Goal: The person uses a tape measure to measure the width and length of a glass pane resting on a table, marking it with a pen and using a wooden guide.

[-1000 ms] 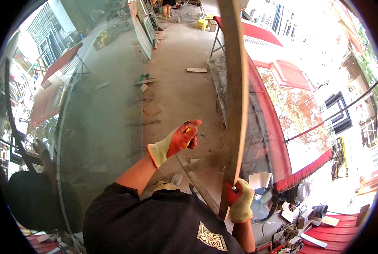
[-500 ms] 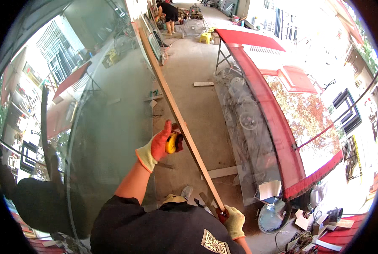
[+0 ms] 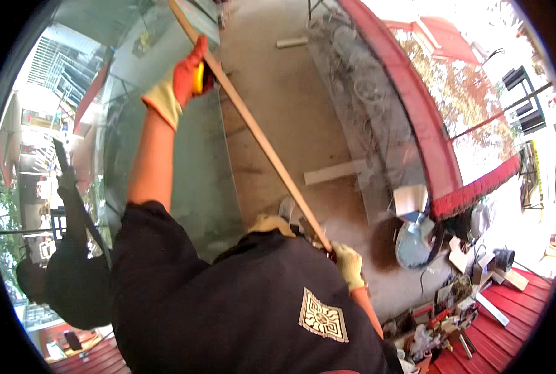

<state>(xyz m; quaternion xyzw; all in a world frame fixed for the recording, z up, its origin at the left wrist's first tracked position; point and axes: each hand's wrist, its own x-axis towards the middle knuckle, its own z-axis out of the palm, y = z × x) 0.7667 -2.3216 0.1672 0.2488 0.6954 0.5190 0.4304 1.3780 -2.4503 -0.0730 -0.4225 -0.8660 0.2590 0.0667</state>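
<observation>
A long, narrow wooden strip slants from the upper left down to my waist. My right hand, in a cream-and-red work glove, is closed around its lower end. Higher up, my left hand, gloved the same way, grips a yellow-and-black tape measure beside the strip. The left thumb points upward along the wood. Whether these left fingers also touch the strip cannot be made out. Left of the strip stands a large, greenish glass sheet that reflects me and the surroundings.
On the right is a long table with a red cloth border and a reflective top. Clear sheeting hangs along its near side. A round fan-like object and a pile of tools and offcuts sit lower right. A pale board lies on the floor.
My left hand with the tape measure has moved up and forward along the strip, the arm stretching out. The view has tipped downward. My right hand still grips the lower end.
</observation>
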